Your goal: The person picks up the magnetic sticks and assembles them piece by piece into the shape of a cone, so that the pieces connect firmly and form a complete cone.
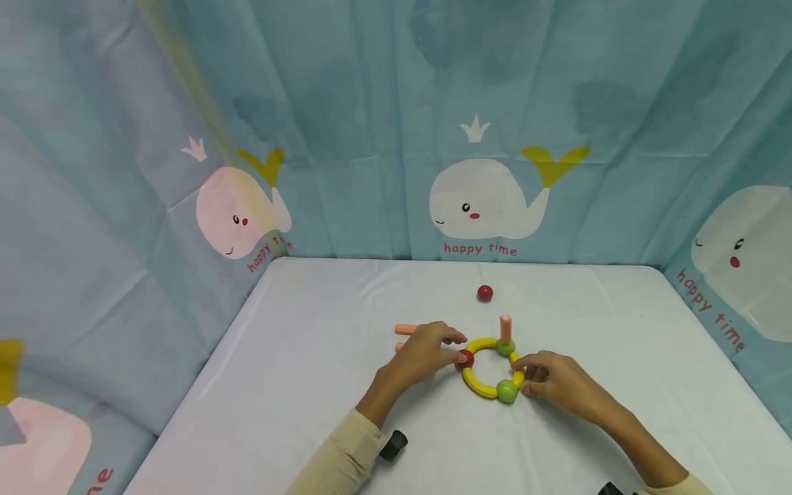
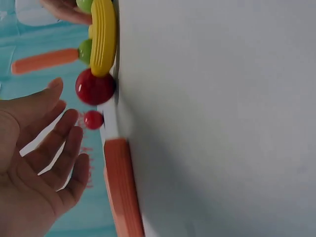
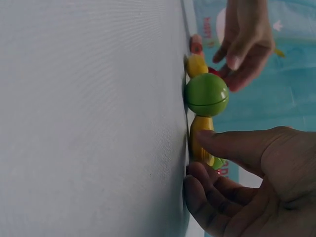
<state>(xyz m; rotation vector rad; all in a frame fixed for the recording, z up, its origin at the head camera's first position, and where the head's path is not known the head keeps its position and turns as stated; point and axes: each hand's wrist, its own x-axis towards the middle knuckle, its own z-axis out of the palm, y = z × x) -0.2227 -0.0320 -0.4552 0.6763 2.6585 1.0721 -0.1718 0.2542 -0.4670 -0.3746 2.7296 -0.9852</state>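
Note:
A ring of yellow curved pieces (image 1: 479,385) joined by a red ball (image 1: 465,358) and two green balls (image 1: 507,391) lies on the white table. From the far green ball an orange rod (image 1: 506,329) stands upright. My left hand (image 1: 427,350) is beside the red ball, and the left wrist view shows its fingers spread and loosely bent, apart from the red ball (image 2: 95,87). At the ring's right side, my right hand (image 1: 557,381) pinches a yellow curved piece (image 3: 196,143) between thumb and fingers. Part of that piece is hidden behind the thumb.
A loose red ball (image 1: 485,293) sits farther back on the table (image 1: 309,385). Orange rods (image 1: 405,329) lie left of the ring, one partly hidden by my left hand. A blue whale-print curtain (image 1: 371,137) hangs around the table.

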